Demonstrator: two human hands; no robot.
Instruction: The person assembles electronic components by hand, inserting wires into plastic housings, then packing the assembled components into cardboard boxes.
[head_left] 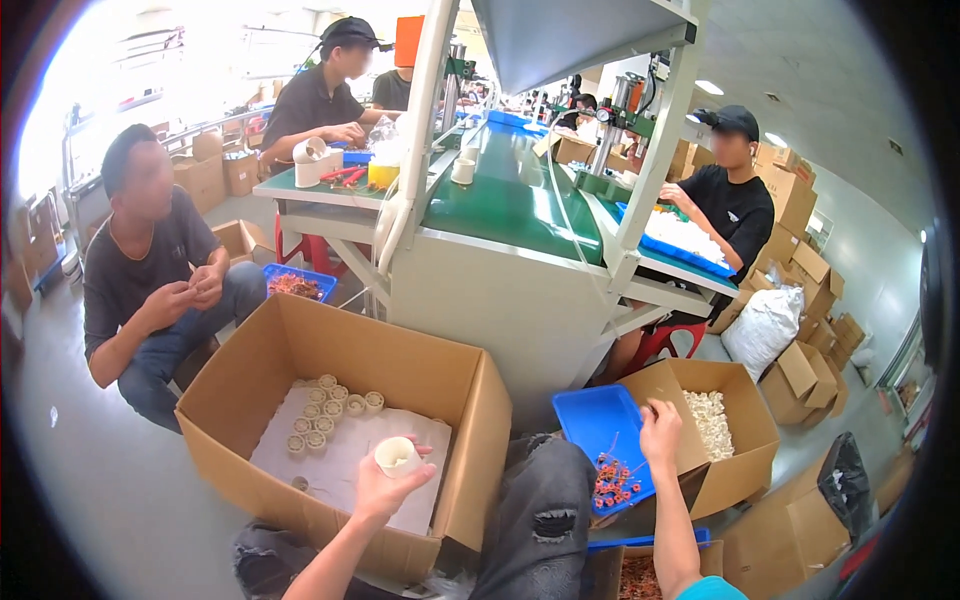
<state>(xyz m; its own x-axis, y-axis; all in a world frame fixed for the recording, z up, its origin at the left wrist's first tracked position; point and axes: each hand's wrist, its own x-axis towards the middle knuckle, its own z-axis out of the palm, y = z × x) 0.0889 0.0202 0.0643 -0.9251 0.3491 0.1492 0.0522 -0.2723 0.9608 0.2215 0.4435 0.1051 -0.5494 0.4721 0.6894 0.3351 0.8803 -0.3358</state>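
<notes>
Seemingly mid-assembly and needing steadiness, the left hand (392,480) holds a white cup (398,457) left of the blue tray (590,415), the right hand's (661,432) grip unclear.

Before us on the left we have a large carton (235,470), with a cluster of cups (318,408) on a sheet (340,465) inside; our left hand (383,490), a single cup (398,457) in it, is over that carton. To our right lies a tray (590,415) with wired parts (613,482) in its near end; in our view, our right hand (660,435) appears between it and a smaller carton (720,483) of small parts (708,422). Beyond these we see a conveyor (510,200), worktables (275,186) to its left and right. A co-worker (165,260) is left of our large carton.
</notes>
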